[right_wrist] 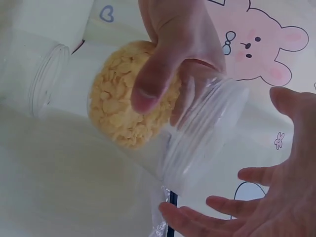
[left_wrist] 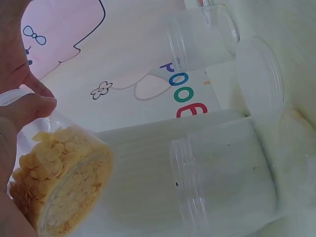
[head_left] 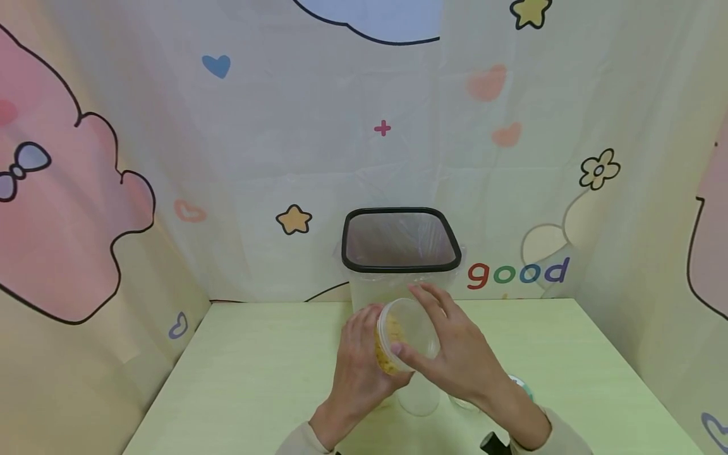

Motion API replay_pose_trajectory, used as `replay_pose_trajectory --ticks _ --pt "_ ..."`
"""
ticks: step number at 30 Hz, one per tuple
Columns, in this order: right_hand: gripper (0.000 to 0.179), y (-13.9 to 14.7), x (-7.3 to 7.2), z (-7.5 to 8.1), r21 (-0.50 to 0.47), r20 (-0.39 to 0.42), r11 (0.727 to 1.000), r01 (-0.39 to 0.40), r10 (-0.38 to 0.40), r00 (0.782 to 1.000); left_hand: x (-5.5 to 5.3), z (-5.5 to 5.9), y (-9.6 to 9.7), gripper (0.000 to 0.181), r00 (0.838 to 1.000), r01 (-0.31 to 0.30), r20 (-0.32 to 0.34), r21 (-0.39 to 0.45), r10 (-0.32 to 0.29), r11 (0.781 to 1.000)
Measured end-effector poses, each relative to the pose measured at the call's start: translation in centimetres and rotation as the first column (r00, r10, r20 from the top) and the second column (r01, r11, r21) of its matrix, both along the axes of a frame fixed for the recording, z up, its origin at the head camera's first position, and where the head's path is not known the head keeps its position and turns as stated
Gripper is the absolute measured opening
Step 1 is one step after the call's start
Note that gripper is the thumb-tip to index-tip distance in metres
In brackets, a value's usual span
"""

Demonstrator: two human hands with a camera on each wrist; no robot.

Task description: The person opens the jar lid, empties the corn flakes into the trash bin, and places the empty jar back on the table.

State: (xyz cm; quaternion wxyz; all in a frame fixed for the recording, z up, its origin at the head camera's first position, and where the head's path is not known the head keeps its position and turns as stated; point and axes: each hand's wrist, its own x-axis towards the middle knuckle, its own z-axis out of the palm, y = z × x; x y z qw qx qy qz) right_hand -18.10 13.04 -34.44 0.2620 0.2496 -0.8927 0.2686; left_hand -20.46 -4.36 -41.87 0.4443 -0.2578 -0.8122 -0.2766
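My left hand (head_left: pixel 362 354) grips a clear plastic jar (right_wrist: pixel 148 148) round its side, with the thumb across it in the right wrist view. Pale yellow flakes (right_wrist: pixel 116 98) fill the bottom part of the tilted jar. A translucent lid (head_left: pixel 414 335) covers its mouth and faces my right hand (head_left: pixel 455 351). That hand has its fingers and thumb spread around the lid; in the right wrist view a gap shows between the fingertips and the lid. The left wrist view shows the flakes (left_wrist: pixel 54 158) through the jar wall beside the left thumb.
Below the hands on the pale table (head_left: pixel 273 373) stands a clear jar (left_wrist: pixel 227 182). Another clear jar (left_wrist: pixel 202 39) and a round translucent lid (left_wrist: pixel 259 76) are near it. A bin with a black rim (head_left: pixel 400 270) and plastic liner stands at the back, against the printed curtain.
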Motion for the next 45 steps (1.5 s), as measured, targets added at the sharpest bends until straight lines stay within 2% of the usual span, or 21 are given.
replay_pose_trajectory --ticks 9,15,18,22,26,31,36,41,45 --pt "0.083 -0.7 0.0 0.3 0.096 0.140 0.991 0.096 -0.109 0.984 -0.3 -0.4 0.0 0.108 0.999 -0.049 -0.019 -0.040 0.048 0.998" --pt "0.078 -0.8 -0.4 0.0 0.103 0.143 0.991 0.081 -0.095 0.985 -0.4 -0.5 0.1 0.107 0.998 -0.065 -0.024 -0.072 0.063 0.995" --pt "0.073 -0.6 -0.6 -0.2 0.094 0.118 0.995 0.027 -0.038 0.992 -0.4 -0.5 0.0 0.105 0.997 -0.070 -0.025 -0.078 0.068 0.995" --pt "0.070 -0.1 -1.1 -0.2 0.126 0.070 0.986 -0.114 0.106 0.992 -0.5 -0.5 -0.2 0.101 0.997 -0.074 -0.033 -0.078 0.072 0.994" --pt "0.076 0.7 -1.7 -0.2 0.192 0.051 0.943 -0.271 0.266 0.962 -0.5 -0.5 -0.4 0.101 0.997 -0.076 -0.023 -0.080 0.074 0.994" --pt "0.083 1.6 -2.3 -0.3 0.252 0.068 0.877 -0.410 0.407 0.911 -0.3 -0.8 -0.5 0.111 0.998 -0.057 0.017 -0.086 0.058 0.995" --pt "0.088 1.9 -2.5 -0.6 0.288 0.066 0.832 -0.474 0.476 0.877 -0.2 -1.1 -0.6 0.112 0.999 -0.050 0.016 -0.095 0.052 0.994" --pt "0.092 2.0 -2.6 -0.7 0.297 0.054 0.826 -0.480 0.487 0.872 -0.2 -1.0 -0.6 0.112 0.998 -0.054 0.015 -0.104 0.056 0.993" --pt "0.098 1.9 -2.6 -0.6 0.296 0.032 0.830 -0.472 0.485 0.874 -0.3 -0.9 -0.6 0.111 0.998 -0.051 0.018 -0.092 0.053 0.994"
